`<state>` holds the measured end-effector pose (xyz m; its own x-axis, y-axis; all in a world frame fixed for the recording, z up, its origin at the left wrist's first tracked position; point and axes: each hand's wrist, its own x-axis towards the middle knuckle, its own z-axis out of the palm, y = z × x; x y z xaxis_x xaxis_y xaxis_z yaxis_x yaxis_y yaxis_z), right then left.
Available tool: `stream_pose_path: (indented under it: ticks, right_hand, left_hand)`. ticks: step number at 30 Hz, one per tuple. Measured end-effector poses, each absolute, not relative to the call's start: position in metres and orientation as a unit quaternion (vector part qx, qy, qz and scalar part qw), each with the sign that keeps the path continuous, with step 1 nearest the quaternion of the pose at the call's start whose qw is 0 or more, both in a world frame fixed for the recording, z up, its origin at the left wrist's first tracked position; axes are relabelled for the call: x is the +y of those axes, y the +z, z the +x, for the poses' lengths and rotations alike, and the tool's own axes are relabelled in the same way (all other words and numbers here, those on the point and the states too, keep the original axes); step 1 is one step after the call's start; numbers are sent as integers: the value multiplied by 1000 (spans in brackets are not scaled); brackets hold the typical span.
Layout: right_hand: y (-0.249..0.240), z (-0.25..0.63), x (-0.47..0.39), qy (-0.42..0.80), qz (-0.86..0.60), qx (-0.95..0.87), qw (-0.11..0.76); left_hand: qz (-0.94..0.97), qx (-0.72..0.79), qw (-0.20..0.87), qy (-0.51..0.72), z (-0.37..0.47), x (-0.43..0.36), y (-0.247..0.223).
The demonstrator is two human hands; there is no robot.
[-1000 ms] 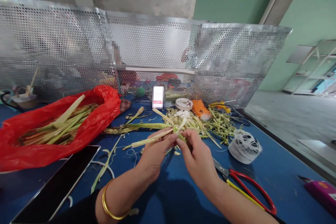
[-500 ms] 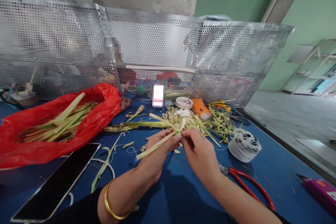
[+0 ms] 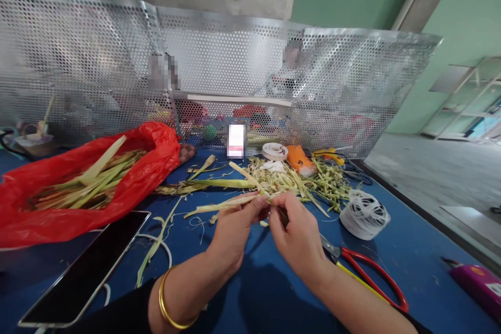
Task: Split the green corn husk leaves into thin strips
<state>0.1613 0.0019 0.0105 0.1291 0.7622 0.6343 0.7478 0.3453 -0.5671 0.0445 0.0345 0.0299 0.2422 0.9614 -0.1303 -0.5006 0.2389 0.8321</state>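
Observation:
My left hand [image 3: 230,229], with a gold bangle on its wrist, pinches pale yellow-green husk strips [image 3: 225,203] between thumb and fingers. One strip points left over the table and another sticks up beyond the fingertips. Close against it, my right hand [image 3: 299,229] has its thumb and fingers closed on the same strips where they meet. The fingers hide the exact meeting point. Red-handled scissors [image 3: 366,266] lie beside my right wrist, and a yellow stick-like thing [image 3: 362,283] shows partly from under the forearm.
A red plastic bag [image 3: 156,138] of long husks lies left, with a dark-screened tablet [image 3: 86,271] before it. Beyond my hands are husk scraps [image 3: 329,182], a tape roll [image 3: 274,151], an orange packet [image 3: 299,159] and white string [image 3: 364,216]. A perforated metal screen [image 3: 223,52] stands behind.
The strip in my left hand has swung up from pointing down-left to nearly level. My right hand has turned slightly, its fingers still at the strips. A person now shows behind the screen.

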Motion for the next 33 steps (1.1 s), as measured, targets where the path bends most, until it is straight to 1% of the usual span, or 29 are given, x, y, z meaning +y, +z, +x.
stream_pose_path:
  ticks: [3, 8, 11, 16, 21, 26, 30, 33]
  right_hand:
    - [12, 161, 1, 66, -573, -643, 504]
    - [17, 158, 2, 130, -541, -611, 563]
    - [18, 158, 3, 163, -536, -601, 570]
    - [16, 161, 4, 106, -587, -598, 535]
    - [16, 163, 1, 8, -569, -648, 505]
    - [15, 161, 1, -10, -559, -676, 479]
    - [13, 161, 3, -1, -559, -661, 501]
    - [12, 163, 5, -8, -559, -664, 497]
  left_hand:
    - [331, 336, 713, 519, 44, 36, 29]
    - [322, 336, 716, 521, 43, 38, 26]
    - [318, 340, 719, 516, 42, 38, 27]
    - [329, 346, 723, 499, 42, 38, 26]
    - [340, 340, 718, 503, 43, 36, 25]
    - [327, 351, 707, 520, 43, 35, 25]
    - [317, 351, 712, 520, 42, 36, 23]
    - [318, 344, 719, 513, 42, 37, 22]
